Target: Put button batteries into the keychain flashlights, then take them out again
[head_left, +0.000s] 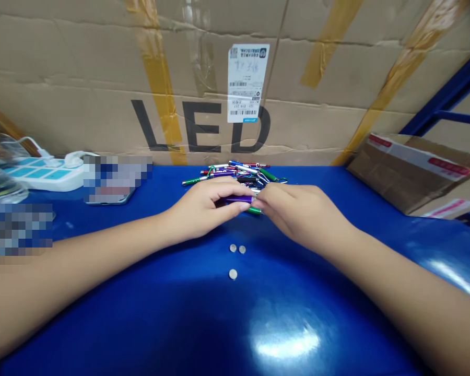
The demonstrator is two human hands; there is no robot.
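Observation:
Both my hands meet over the blue tabletop (235, 318). My left hand (203, 206) and my right hand (300, 214) pinch a small purple metal tube (237, 199) between their fingers, with its ends partly hidden. A green tube (254, 210) lies just under my right fingertips. Directly behind my hands is a heap of slim multicoloured metal pen-like tubes with clips and key rings (235, 175). Nearer me, several silver button cells (233, 248) lie apart on the table, below my hands.
A white power strip (43, 175) with teal panels and cables sits at the far left, beside pixelated objects (113, 180). A cardboard carton (411, 175) lies at the right. A taped cardboard wall printed "LED" (199, 125) stands behind the table.

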